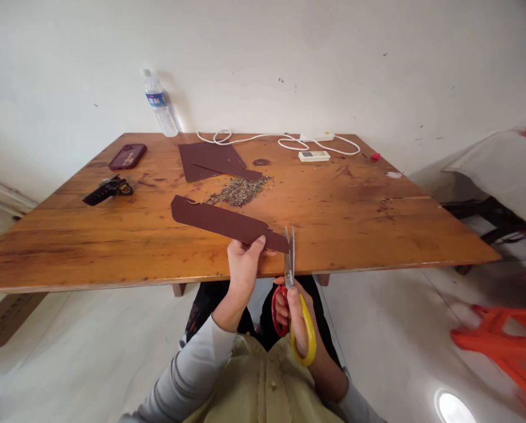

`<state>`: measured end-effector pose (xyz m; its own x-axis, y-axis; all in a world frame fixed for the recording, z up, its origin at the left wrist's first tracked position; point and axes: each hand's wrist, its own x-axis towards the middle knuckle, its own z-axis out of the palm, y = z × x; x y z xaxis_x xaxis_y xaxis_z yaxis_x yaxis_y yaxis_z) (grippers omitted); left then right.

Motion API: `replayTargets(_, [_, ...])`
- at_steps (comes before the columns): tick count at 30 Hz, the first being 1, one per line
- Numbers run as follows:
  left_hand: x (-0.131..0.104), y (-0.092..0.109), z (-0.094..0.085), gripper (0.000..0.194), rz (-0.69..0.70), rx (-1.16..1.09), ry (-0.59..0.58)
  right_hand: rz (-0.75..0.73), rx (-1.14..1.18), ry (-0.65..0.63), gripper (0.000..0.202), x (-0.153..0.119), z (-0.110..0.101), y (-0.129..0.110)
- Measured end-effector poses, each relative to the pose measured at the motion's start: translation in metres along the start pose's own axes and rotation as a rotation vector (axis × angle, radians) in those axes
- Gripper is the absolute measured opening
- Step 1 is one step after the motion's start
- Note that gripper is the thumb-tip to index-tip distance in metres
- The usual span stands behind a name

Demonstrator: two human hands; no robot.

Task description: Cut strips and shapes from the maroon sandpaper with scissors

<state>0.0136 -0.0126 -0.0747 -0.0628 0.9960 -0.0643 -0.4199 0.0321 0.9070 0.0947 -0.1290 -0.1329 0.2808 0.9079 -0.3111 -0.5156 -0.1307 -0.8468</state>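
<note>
My left hand (244, 262) pinches a long strip of dark maroon card (221, 223) near its right end, thumb on top. The strip's upper edge is notched and its far end points left. In my right hand (296, 305) is a pair of scissors (289, 267) with one red and one yellow handle loop. Their blades point away from me, slightly apart, at the strip's right end. Just beyond the strip lies a pile of small dark shreds (240, 191). Behind it are a larger maroon sheet (205, 160) and a narrow maroon strip (228, 171).
On the wooden table (355, 223) are a maroon phone (128, 157), a black object (107, 190) and a white remote (314, 156). A white power strip (317, 137) with its cord and a water bottle (159, 106) stand by the wall. An orange stool (505, 341) is at right.
</note>
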Motion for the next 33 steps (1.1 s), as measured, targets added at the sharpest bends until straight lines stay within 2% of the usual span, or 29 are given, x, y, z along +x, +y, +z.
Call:
replayTargets(4, [0.001, 0.0, 0.0, 0.022, -0.004, 0.005, 0.006, 0.014, -0.03, 0.004, 0.067, -0.001, 0.0, 0.0])
replayTargets(8, [0.0, 0.0, 0.0, 0.023, 0.003, -0.005, 0.022, -0.08, -0.13, -0.03, 0.072, -0.006, 0.003, -0.004])
replayTargets(13, [0.0, -0.001, 0.0, 0.022, 0.023, 0.0, 0.043, -0.158, -0.235, -0.038, 0.068, -0.01, 0.0, -0.008])
replayTargets(24, [0.001, -0.002, -0.002, 0.024, 0.025, 0.024, -0.002, -0.077, -0.124, -0.049, 0.069, -0.001, 0.002, -0.005])
replayTargets(33, [0.001, -0.001, -0.002, 0.024, 0.029, 0.037, 0.002, -0.012, -0.038, 0.0, 0.066, -0.004, 0.002, -0.006])
